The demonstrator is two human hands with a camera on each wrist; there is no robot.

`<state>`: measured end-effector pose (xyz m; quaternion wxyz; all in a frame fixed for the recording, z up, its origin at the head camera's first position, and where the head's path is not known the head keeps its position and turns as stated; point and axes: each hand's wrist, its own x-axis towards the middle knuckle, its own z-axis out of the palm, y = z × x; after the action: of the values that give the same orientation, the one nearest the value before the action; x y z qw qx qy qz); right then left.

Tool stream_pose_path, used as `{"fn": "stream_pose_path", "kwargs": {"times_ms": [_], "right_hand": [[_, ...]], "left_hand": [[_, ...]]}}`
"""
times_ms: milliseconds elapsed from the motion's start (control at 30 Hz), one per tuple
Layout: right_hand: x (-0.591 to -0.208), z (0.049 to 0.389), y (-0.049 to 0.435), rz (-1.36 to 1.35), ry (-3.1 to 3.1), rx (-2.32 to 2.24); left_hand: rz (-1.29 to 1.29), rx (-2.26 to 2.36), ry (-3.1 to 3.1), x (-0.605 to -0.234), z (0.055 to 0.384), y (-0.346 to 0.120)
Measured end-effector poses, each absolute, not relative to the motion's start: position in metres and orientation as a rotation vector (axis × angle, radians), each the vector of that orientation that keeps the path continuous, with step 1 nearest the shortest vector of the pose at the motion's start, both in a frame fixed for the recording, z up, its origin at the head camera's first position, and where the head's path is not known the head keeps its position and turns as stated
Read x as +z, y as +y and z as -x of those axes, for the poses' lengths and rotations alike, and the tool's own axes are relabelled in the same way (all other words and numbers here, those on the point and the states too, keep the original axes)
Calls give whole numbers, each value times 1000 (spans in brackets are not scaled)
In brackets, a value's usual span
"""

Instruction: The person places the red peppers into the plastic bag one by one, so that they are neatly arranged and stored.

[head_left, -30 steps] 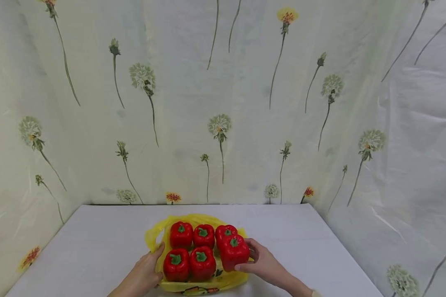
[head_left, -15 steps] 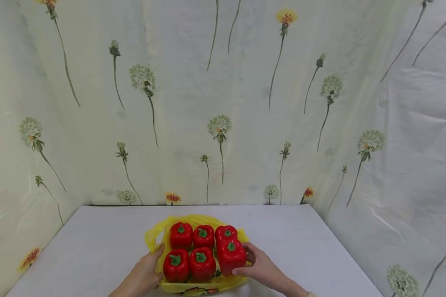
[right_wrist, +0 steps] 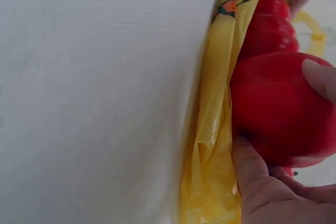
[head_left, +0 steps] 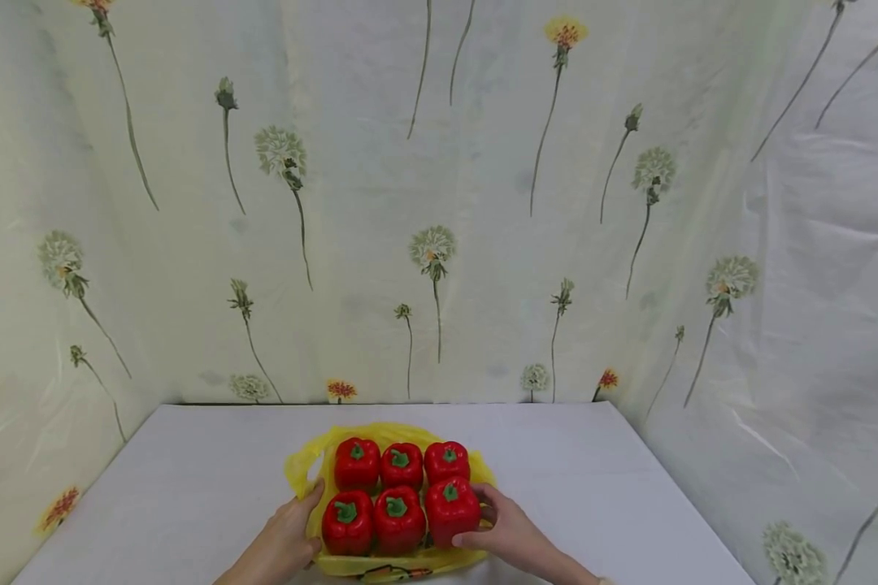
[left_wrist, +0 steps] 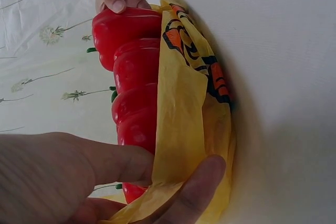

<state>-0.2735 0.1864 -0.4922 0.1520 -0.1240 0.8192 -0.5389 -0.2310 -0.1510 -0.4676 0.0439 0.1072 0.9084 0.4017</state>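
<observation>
Red bell peppers with green stems stand in two rows of three inside a yellow plastic bag [head_left: 439,561]. At the bag's left edge, my left hand [head_left: 287,524] pinches the plastic; the left wrist view shows the bag wall [left_wrist: 181,114] between thumb and finger. My right hand [head_left: 510,526] grips the front right pepper [head_left: 452,513], which sits lined up with the front row. In the right wrist view, the thumb lies on one side of this pepper [right_wrist: 278,106] and the fingers are on the other, partly hidden.
The bag rests on a white table [head_left: 593,479], with table surface on both sides and behind it. A flower-patterned plastic curtain [head_left: 366,244] hangs along the table's back and sides. A loose bag handle [head_left: 300,463] sticks out at the left.
My right hand has moved the gripped pepper left and towards the front, lowering it into the front row's right place. The back right pepper now shows more fully. My left hand has stayed put.
</observation>
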Motion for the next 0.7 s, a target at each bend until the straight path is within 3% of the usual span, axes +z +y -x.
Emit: {"fn": "stream_pose_path", "kwargs": {"times_ms": [700], "right_hand": [[-501,277,181,319,2425,-1478]], "left_hand": [[-264,1200,2779,-468,233,-149]]}}
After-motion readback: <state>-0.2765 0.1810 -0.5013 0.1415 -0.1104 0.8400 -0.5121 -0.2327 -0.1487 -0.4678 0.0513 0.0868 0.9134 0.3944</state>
